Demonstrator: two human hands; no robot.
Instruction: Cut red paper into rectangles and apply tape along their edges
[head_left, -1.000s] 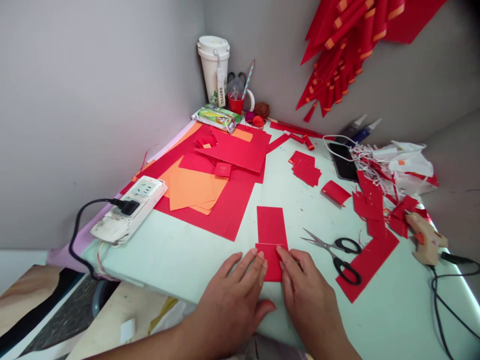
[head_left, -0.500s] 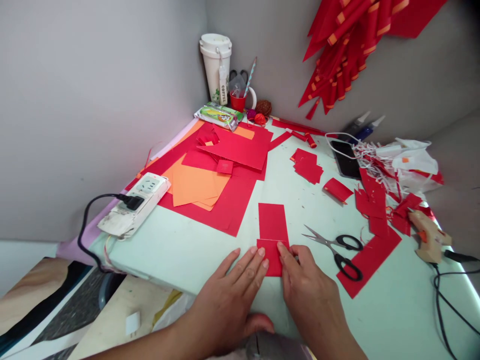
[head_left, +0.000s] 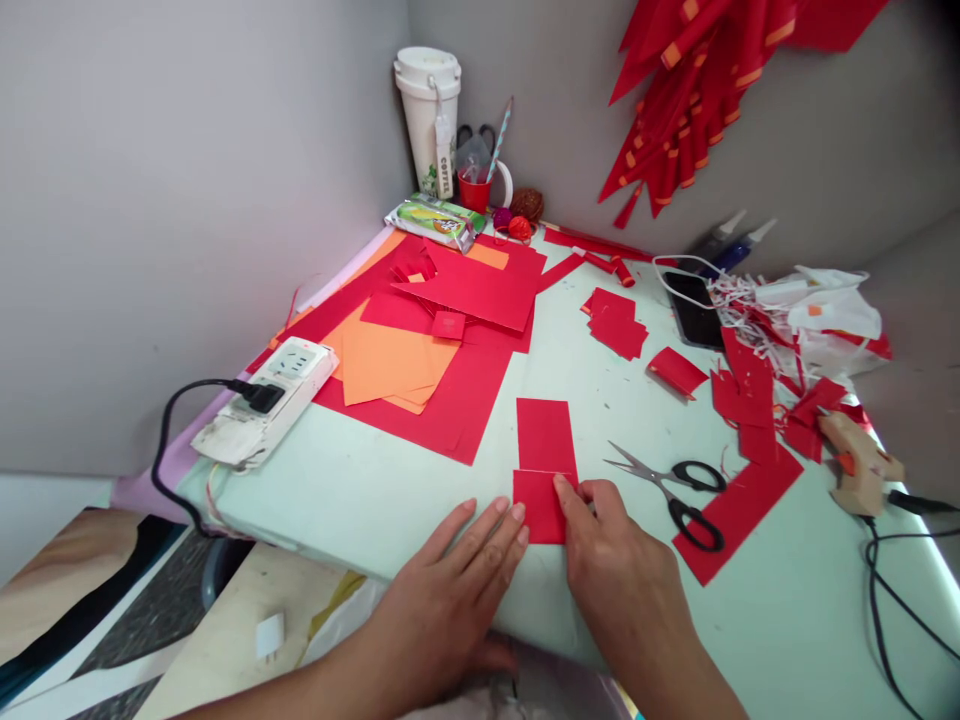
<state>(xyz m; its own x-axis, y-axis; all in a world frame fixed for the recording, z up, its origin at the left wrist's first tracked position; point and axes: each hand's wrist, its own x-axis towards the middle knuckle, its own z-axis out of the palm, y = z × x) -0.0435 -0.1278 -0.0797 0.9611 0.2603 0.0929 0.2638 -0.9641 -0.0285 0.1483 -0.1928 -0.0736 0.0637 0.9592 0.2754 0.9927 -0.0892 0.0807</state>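
Note:
A red paper strip (head_left: 545,432) lies on the table in front of me, with a shorter red paper piece (head_left: 537,508) overlapping its near end; whether that piece is a folded part cannot be told. My left hand (head_left: 463,560) rests flat with spread fingers, its fingertips at the short piece's left edge. My right hand (head_left: 619,555) has its fingers curled, thumb and index at the right edge of the short piece, gripping it there. To the right of that hand lie scissors (head_left: 667,487) with black handles, blades spread, partly over another red strip (head_left: 757,510).
Red sheets (head_left: 480,400) and orange sheets (head_left: 386,365) are piled at back left beside a power strip (head_left: 262,405). On the right are red scraps (head_left: 675,372), a phone (head_left: 694,310) and a glue gun (head_left: 859,465) with its cord. A white cup (head_left: 427,120) stands in the corner.
My left hand has slid slightly left and off the short red piece, to its edge. My right hand stays at the right edge. The whole view has shifted slightly.

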